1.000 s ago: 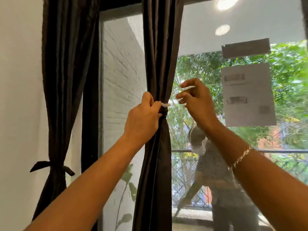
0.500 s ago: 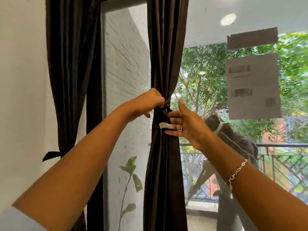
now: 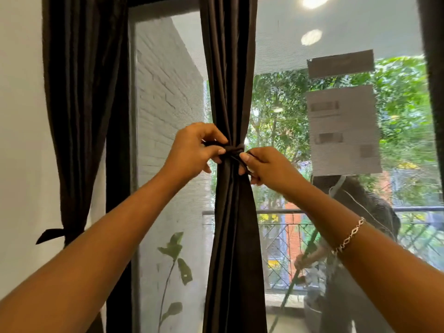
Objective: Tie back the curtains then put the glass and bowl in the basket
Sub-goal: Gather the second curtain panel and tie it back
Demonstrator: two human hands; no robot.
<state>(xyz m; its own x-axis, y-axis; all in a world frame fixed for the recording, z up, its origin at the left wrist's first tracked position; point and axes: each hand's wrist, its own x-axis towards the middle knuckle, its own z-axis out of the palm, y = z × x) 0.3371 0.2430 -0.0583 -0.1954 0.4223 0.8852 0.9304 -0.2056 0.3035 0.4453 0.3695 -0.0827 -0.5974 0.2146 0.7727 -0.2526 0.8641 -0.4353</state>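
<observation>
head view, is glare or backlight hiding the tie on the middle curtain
Head view: bright daylight behind the pane backlights the middle curtain, so the dark tie barely separates from the fabric between the left hand and right hand; two ceiling-light reflections glare high on the pane, away from the tie; the print on the papers is smeared.

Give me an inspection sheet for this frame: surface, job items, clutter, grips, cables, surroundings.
Surface: nothing seen.
Job's things: middle dark brown fabric curtain gathered by a dark fabric tie band; left dark brown curtain already tied, bow; glass, bowl, basket not in view.
Clutter: nothing seen.
Grips: left hand and right hand each pinch an end of the tie band.
Cables: nothing seen.
Surroundings: window glass with grey paper sheets; leafy green plant; white brick wall.
</observation>
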